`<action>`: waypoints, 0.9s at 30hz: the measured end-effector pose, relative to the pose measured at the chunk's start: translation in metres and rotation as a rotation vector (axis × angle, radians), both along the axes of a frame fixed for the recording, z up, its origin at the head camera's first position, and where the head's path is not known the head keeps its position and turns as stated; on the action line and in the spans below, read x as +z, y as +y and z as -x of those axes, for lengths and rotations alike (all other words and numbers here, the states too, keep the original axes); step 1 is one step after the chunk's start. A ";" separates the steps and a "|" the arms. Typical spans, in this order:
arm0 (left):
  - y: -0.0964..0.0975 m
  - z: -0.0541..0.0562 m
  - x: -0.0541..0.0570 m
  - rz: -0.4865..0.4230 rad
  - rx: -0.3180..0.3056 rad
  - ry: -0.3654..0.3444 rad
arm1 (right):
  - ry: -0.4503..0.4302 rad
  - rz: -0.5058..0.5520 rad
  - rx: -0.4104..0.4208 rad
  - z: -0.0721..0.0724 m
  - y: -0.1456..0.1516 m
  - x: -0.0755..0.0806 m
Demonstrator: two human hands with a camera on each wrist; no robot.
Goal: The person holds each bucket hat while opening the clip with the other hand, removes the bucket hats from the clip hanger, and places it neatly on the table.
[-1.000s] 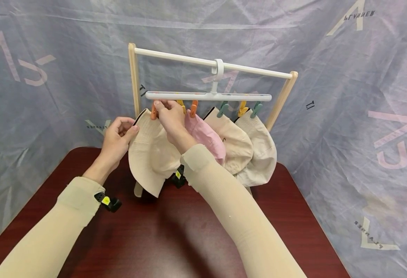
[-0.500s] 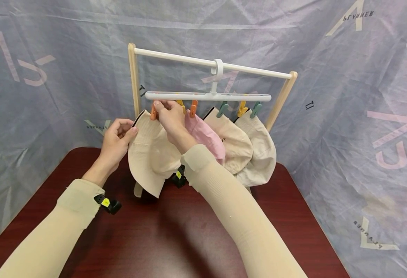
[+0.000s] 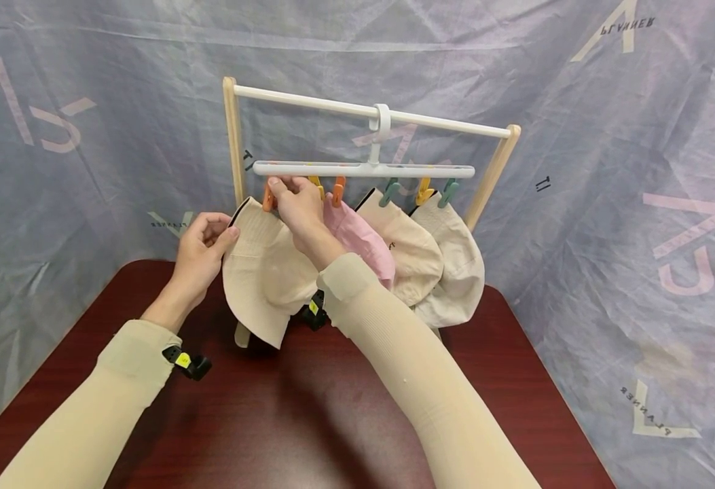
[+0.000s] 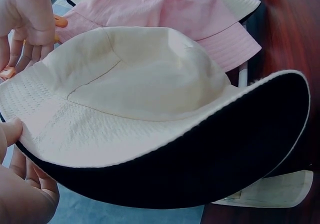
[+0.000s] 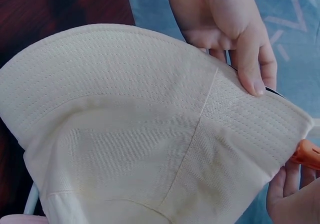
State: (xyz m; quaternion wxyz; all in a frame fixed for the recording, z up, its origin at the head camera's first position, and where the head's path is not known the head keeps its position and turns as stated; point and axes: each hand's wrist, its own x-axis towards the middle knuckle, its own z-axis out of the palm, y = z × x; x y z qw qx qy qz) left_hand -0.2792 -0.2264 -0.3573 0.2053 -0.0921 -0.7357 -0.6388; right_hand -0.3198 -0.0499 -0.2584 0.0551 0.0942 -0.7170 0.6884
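Observation:
A cream bucket hat [image 3: 256, 272] with a dark underside hangs at the left end of the white hanger bar [image 3: 308, 169]. My left hand [image 3: 197, 252] pinches its brim edge between thumb and fingers; in the left wrist view the dark lining [image 4: 200, 159] shows below the brim. My right hand [image 3: 299, 207] pinches an orange clothespin [image 3: 268, 197] at the brim's upper corner. In the right wrist view this orange clothespin [image 5: 307, 154] sits right at the hat's corner. Part of the hat is hidden behind my right wrist.
A pink hat [image 3: 360, 238] and two cream hats [image 3: 415, 255] [image 3: 455, 265] hang to the right from orange, green and yellow clothespins. A rack with wooden posts [image 3: 493, 176] and a white rod [image 3: 443, 122] stands on the dark red table [image 3: 259, 421], before a grey cloth.
My left hand has moved slightly down and left with the brim edge. My right hand stays at the orange clothespin.

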 end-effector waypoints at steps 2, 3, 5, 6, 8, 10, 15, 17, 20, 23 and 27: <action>-0.001 -0.001 -0.001 0.004 -0.002 -0.003 | -0.002 0.000 0.002 0.000 0.000 0.000; -0.001 -0.001 -0.001 0.003 -0.004 -0.004 | -0.002 0.006 0.002 0.000 0.000 0.000; -0.001 -0.001 -0.001 0.002 -0.005 -0.006 | 0.002 0.009 0.005 0.000 0.000 0.000; -0.001 -0.001 -0.001 0.003 -0.005 -0.006 | 0.005 0.010 0.007 0.001 0.000 0.000; -0.001 -0.002 -0.001 0.007 -0.003 -0.007 | 0.011 0.012 0.012 0.001 0.000 -0.001; -0.002 -0.002 -0.001 0.014 0.001 -0.009 | 0.017 0.009 0.017 0.001 0.001 0.000; -0.004 -0.003 -0.003 0.021 0.010 -0.011 | 0.020 0.012 0.026 0.001 0.001 -0.001; -0.005 -0.003 -0.004 0.011 0.012 -0.009 | 0.022 0.010 0.025 0.000 0.001 -0.001; -0.006 -0.004 -0.006 -0.009 0.016 -0.007 | 0.026 0.007 0.017 0.000 0.000 -0.001; -0.006 -0.004 -0.007 -0.029 0.021 0.002 | 0.030 0.001 0.016 0.000 0.000 -0.001; -0.005 -0.005 -0.007 -0.056 0.024 0.014 | 0.036 -0.005 0.030 0.000 0.001 -0.001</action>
